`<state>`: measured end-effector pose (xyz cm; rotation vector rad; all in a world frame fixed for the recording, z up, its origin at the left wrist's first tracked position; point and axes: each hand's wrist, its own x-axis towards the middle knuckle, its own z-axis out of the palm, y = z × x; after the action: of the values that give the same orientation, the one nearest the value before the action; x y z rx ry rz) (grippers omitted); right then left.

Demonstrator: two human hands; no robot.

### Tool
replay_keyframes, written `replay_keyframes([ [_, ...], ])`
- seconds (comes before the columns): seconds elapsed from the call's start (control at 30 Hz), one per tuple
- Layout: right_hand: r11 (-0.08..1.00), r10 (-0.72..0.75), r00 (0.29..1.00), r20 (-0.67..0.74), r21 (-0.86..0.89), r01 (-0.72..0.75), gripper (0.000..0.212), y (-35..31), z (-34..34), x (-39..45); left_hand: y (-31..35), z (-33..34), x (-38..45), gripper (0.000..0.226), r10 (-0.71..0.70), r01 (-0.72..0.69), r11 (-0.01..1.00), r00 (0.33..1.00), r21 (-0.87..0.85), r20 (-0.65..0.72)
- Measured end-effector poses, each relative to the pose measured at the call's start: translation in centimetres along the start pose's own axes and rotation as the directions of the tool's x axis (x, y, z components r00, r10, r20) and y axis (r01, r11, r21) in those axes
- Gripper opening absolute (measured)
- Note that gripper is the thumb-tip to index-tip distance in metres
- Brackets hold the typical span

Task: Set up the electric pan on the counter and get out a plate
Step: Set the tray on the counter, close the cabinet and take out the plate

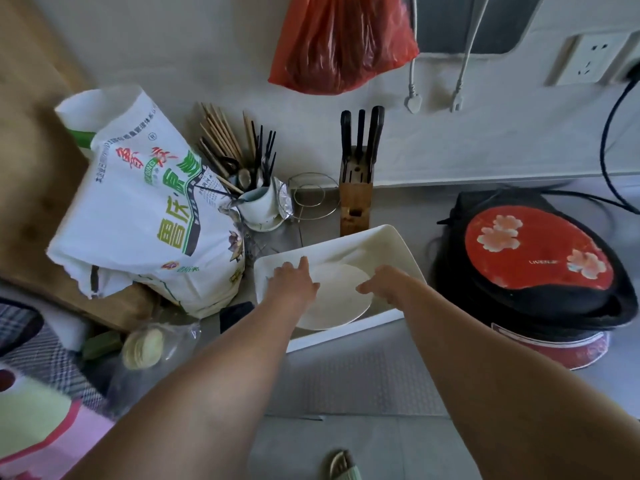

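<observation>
The electric pan (533,258), black with a red flowered lid, sits closed on the counter at the right, its black cord running up to the wall. A round white plate (337,303) lies on a white rectangular tray (391,240) in the middle of the counter. My left hand (294,280) grips the plate's left edge, fingers spread over it. My right hand (384,284) holds the plate's right edge from above.
A big white flour sack (145,202) leans at the left on a wooden board (31,216). Behind stand a cup of chopsticks (256,202), a wire rack (313,195) and a knife block (356,199). A red bag (339,43) hangs above; a wall socket (588,60) at right.
</observation>
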<state>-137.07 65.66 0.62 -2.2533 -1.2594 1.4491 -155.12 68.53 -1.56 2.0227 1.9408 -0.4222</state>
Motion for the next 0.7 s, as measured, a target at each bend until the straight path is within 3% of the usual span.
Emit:
replay_keyframes([
  [0.1, 0.998, 0.060, 0.996, 0.061, -0.001, -0.060, 0.045, 0.5, 0.4, 2.4, -0.7, 0.8, 1.2, 0.066, -0.021, 0.020, 0.993, 1.000, 0.112, 0.015],
  [0.27, 0.991, 0.093, 0.980, 0.174, 0.081, -0.108, 0.039, 0.6, 1.3, 5.0, -0.1, 1.7, 2.5, 0.045, 0.056, -0.057, 0.998, 0.994, -0.006, -0.091],
  [0.47, 0.978, 0.108, 0.987, 0.122, 0.163, -0.127, 0.039, 1.4, 2.5, 7.8, 2.4, 1.8, 4.4, 0.042, 0.099, -0.120, 0.989, 0.971, -0.090, -0.216],
  [0.57, 0.979, 0.096, 0.988, 0.122, 0.169, -0.116, 0.038, 1.7, 2.6, 8.2, 2.6, 2.5, 4.8, 0.039, -0.053, 0.008, 0.983, 0.969, -0.185, -0.240],
  [0.7, 0.985, 0.085, 0.990, 0.116, 0.140, -0.101, 0.037, 1.9, 2.3, 8.5, 1.1, 3.1, 4.1, 0.037, -0.294, 0.255, 0.937, 0.945, -0.239, -0.143],
])
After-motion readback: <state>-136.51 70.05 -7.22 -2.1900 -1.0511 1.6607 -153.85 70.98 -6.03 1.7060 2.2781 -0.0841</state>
